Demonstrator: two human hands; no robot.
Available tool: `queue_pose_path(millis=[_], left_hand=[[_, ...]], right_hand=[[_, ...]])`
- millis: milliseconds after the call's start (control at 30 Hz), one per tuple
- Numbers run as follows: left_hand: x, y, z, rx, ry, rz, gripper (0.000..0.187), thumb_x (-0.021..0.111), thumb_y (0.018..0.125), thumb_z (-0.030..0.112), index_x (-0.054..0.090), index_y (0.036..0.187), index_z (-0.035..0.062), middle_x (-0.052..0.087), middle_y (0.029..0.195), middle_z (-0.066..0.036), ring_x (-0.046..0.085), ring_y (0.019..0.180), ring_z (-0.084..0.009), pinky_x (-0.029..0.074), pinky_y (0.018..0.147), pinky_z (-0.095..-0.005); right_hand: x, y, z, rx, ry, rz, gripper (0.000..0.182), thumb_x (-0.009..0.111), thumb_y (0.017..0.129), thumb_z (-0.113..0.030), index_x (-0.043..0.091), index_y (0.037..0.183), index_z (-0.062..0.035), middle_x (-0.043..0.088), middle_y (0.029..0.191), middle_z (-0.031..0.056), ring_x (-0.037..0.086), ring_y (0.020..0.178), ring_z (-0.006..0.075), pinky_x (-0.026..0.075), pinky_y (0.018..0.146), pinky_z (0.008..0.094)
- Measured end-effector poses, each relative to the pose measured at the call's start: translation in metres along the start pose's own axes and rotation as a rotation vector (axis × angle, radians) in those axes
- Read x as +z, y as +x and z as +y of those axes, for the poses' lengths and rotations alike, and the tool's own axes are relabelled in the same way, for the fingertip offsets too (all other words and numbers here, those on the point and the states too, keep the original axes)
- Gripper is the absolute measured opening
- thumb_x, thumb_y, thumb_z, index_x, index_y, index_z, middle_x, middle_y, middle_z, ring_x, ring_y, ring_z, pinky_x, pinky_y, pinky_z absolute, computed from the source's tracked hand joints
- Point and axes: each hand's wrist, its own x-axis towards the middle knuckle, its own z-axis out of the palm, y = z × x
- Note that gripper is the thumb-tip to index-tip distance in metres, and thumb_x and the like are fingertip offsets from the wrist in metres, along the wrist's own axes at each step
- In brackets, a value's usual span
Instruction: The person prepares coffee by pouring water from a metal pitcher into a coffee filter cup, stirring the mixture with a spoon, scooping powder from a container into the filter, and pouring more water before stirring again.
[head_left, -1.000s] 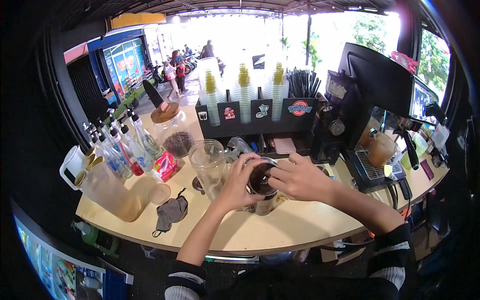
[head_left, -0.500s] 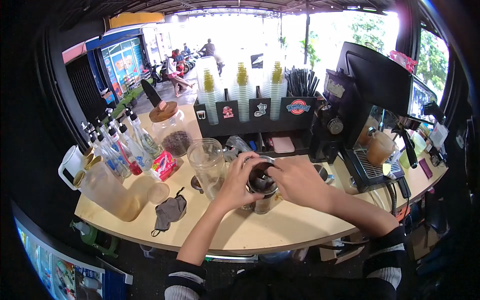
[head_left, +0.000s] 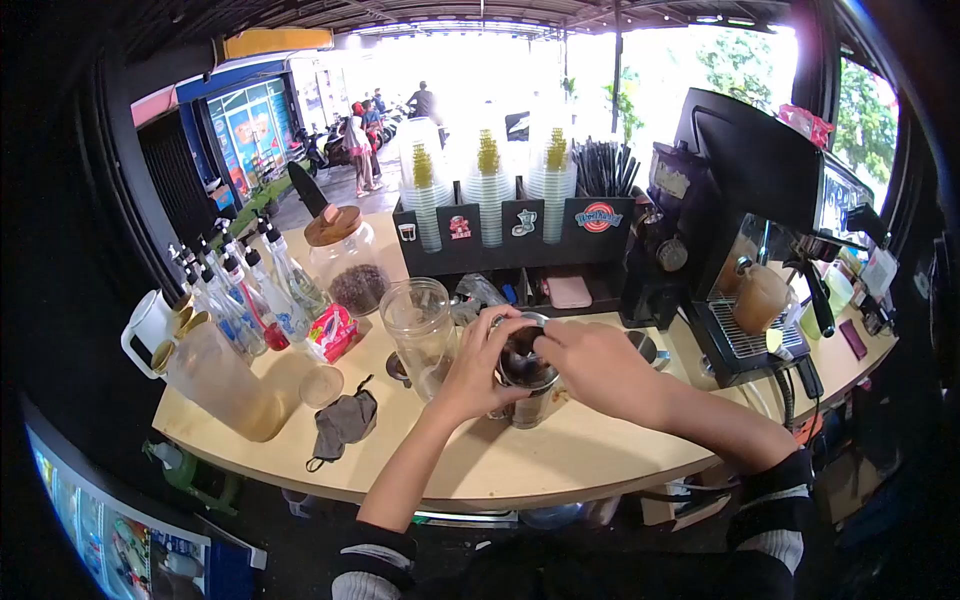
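My left hand (head_left: 472, 378) curls around the side of a round metal cup with a dark inside (head_left: 524, 366), thumb and fingers on its rim. Below that cup, a clear glass (head_left: 530, 410) stands on the counter. My right hand (head_left: 598, 368) is closed at the cup's right side, fingertips dipping over the rim into the opening. What the right fingers pinch is hidden from me. Just left of my left hand is a tall clear jar (head_left: 416, 318), and a dark round metal piece (head_left: 642, 346) lies behind my right hand.
Pump bottles (head_left: 232, 290), a cloudy pitcher (head_left: 215, 385) and a grey face mask (head_left: 343, 425) occupy the left side. A jar of coffee beans (head_left: 357, 288) and a black rack of plastic cups (head_left: 480, 240) stand behind. On the right is an espresso machine (head_left: 740, 335).
My hands keep almost the same place at the cup, with the right fingers shifted slightly. The view has moved a little. In the background, a seated person is now standing.
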Motion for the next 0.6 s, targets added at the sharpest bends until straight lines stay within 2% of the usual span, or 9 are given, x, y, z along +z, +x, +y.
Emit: queue_pose_path(millis=[100, 200, 300, 533, 600], left_hand=[[-0.002, 0.0, 0.001, -0.002, -0.011, 0.007, 0.085, 0.085, 0.05, 0.011, 0.046, 0.126, 0.0169, 0.039, 0.127, -0.009, 0.04, 0.119, -0.035, 0.035, 0.101, -0.045], [0.0, 0.001, 0.004, -0.003, 0.004, 0.027, 0.082, 0.084, 0.051, 0.012, 0.047, 0.124, 0.0164, 0.041, 0.125, -0.009, 0.041, 0.118, -0.035, 0.035, 0.1, -0.0451], [0.002, 0.002, 0.005, 0.009, 0.083, 0.085, 0.08, 0.084, 0.05, 0.015, 0.05, 0.122, 0.0158, 0.044, 0.122, -0.009, 0.043, 0.116, -0.0336, 0.035, 0.099, -0.0451], [0.007, 0.003, 0.015, -0.083, 0.178, 0.286, 0.082, 0.085, 0.044, 0.022, 0.052, 0.119, 0.0136, 0.049, 0.111, -0.01, 0.047, 0.111, -0.0311, 0.034, 0.097, -0.044], [0.009, 0.004, 0.015, -0.094, 0.199, 0.313, 0.081, 0.085, 0.044, 0.023, 0.052, 0.117, 0.0125, 0.05, 0.11, -0.01, 0.047, 0.11, -0.0311, 0.034, 0.097, -0.0439]], right_hand=[[0.0, -0.004, 0.005, -0.048, -0.024, -0.059, 0.018, 0.059, 0.07, -0.003, 0.059, 0.088, -0.0021, 0.057, 0.082, 0.0103, 0.062, 0.075, 0.0277, 0.05, 0.065, 0.0385], [-0.009, -0.003, 0.008, -0.036, -0.148, -0.007, 0.019, 0.06, 0.07, -0.004, 0.059, 0.089, -0.003, 0.056, 0.083, 0.0096, 0.061, 0.077, 0.0257, 0.048, 0.066, 0.0376], [-0.004, -0.006, 0.015, -0.111, -0.075, -0.06, 0.016, 0.061, 0.072, -0.009, 0.059, 0.087, -0.0039, 0.056, 0.088, 0.0076, 0.059, 0.082, 0.0218, 0.049, 0.069, 0.0336], [-0.013, -0.005, 0.023, -0.157, -0.175, 0.013, 0.016, 0.06, 0.072, -0.009, 0.059, 0.086, -0.0045, 0.055, 0.089, 0.0059, 0.057, 0.083, 0.0198, 0.047, 0.069, 0.0314], [-0.007, -0.007, 0.026, -0.205, -0.151, 0.095, 0.019, 0.064, 0.066, -0.008, 0.058, 0.085, -0.0062, 0.051, 0.082, 0.0058, 0.055, 0.079, 0.0217, 0.04, 0.066, 0.0344]])
